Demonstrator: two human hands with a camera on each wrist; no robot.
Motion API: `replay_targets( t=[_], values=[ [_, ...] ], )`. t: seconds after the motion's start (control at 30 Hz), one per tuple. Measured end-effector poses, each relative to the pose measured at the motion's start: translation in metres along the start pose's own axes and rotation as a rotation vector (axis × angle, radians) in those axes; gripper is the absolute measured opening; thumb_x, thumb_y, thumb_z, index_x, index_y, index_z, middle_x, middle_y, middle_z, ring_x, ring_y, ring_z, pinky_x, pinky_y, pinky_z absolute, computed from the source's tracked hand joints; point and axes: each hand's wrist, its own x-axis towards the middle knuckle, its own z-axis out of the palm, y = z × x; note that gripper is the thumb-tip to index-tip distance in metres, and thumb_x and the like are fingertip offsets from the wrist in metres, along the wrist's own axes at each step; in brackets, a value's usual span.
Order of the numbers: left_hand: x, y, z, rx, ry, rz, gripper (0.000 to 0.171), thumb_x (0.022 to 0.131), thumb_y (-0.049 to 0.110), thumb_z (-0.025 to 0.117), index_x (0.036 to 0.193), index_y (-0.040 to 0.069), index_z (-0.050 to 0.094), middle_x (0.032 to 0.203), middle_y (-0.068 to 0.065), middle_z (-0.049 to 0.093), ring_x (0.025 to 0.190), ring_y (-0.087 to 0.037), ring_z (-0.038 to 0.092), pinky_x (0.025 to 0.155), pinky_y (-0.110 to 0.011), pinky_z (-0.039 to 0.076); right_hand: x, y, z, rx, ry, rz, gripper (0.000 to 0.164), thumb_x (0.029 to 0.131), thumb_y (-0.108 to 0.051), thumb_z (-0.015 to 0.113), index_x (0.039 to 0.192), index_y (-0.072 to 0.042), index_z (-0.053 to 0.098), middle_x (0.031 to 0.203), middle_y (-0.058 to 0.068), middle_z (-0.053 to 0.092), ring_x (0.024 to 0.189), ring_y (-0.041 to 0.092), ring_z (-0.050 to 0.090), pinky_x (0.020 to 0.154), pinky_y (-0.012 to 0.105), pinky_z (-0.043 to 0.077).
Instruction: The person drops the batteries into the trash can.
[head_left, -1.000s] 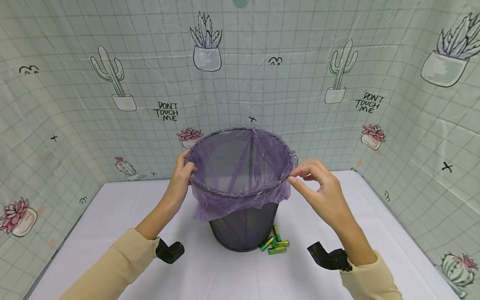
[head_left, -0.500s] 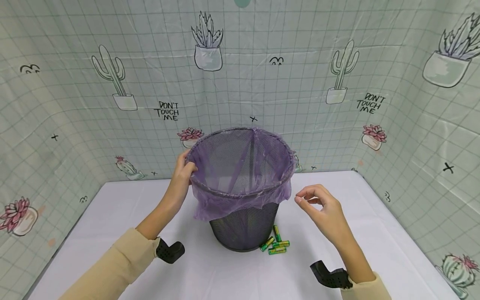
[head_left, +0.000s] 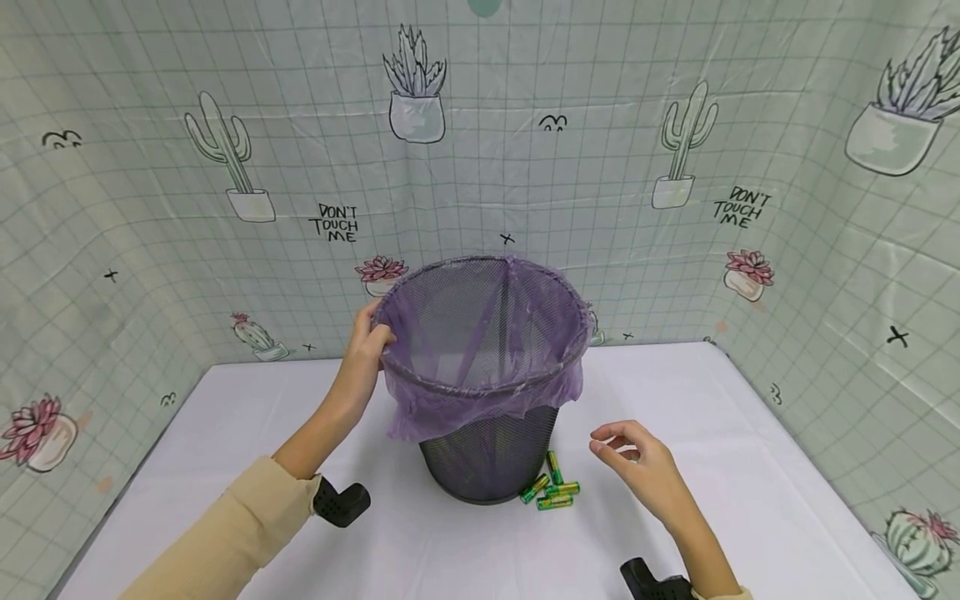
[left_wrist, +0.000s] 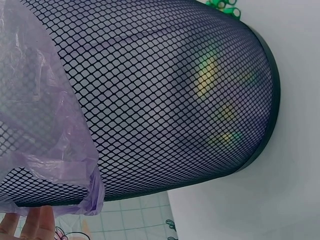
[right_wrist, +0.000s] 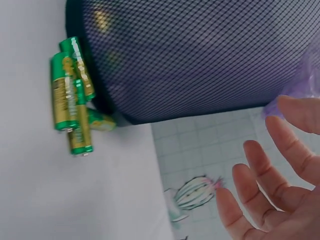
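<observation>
A black wire-mesh wastebasket [head_left: 487, 462] stands upright on the white table, lined with a purple bin bag [head_left: 457, 415] folded over its rim. My left hand [head_left: 363, 346] grips the rim at the left, thumb inside and fingers outside. Loosely bent, my right hand [head_left: 637, 463] hovers right of the basket, holding nothing; its fingers spread apart in the right wrist view. Several green and gold batteries [head_left: 555, 490] lie piled against the basket's lower right side. Blurred yellow-green shapes [left_wrist: 206, 75] show through the mesh near the base; whether they are inside cannot be told.
A white cloth covers the table [head_left: 262, 450]. Cactus-printed grid fabric [head_left: 480, 183] hangs behind the table and along both sides. A black strap-like mount sits on each wrist, the left mount [head_left: 341, 502] lying close to the beige sleeve [head_left: 232, 533].
My right hand has let go of the rim at the right and moved down and slightly outward, toward the height of the batteries. The left hand and the wastebasket have stayed put.
</observation>
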Motion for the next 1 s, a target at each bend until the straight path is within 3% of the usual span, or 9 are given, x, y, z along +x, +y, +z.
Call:
replay_targets(
  t=[0.17, 0.6, 1.0],
  values=[
    [0.001, -0.001, 0.0, 0.0, 0.0, 0.0, 0.066, 0.083, 0.018, 0.033, 0.146, 0.012, 0.015, 0.14, -0.013, 0.031, 0.114, -0.026, 0.036, 0.093, -0.035, 0.03, -0.002, 0.016, 0.008, -0.005, -0.024, 0.06, 0.034, 0.087, -0.037, 0.061, 0.109, -0.011, 0.064, 0.106, 0.001, 0.062, 0.094, 0.011, 0.052, 0.082, 0.028, 0.045],
    [0.001, -0.001, 0.001, -0.018, 0.001, -0.002, 0.066, 0.083, 0.018, 0.034, 0.146, 0.011, 0.015, 0.141, -0.012, 0.031, 0.114, -0.026, 0.038, 0.093, -0.035, 0.031, 0.001, 0.048, 0.03, 0.031, -0.097, 0.141, 0.031, 0.084, -0.019, 0.065, 0.111, -0.004, 0.065, 0.095, 0.003, 0.065, 0.089, 0.013, 0.057, 0.079, 0.029, 0.045],
    [0.0, 0.001, 0.001, -0.016, 0.003, -0.011, 0.066, 0.083, 0.018, 0.034, 0.147, 0.012, 0.014, 0.142, -0.012, 0.03, 0.116, -0.026, 0.037, 0.093, -0.035, 0.03, -0.002, 0.052, 0.037, 0.003, -0.138, 0.18, 0.03, 0.08, -0.016, 0.068, 0.108, -0.002, 0.067, 0.1, 0.005, 0.064, 0.088, 0.014, 0.057, 0.077, 0.03, 0.045]
  ],
)
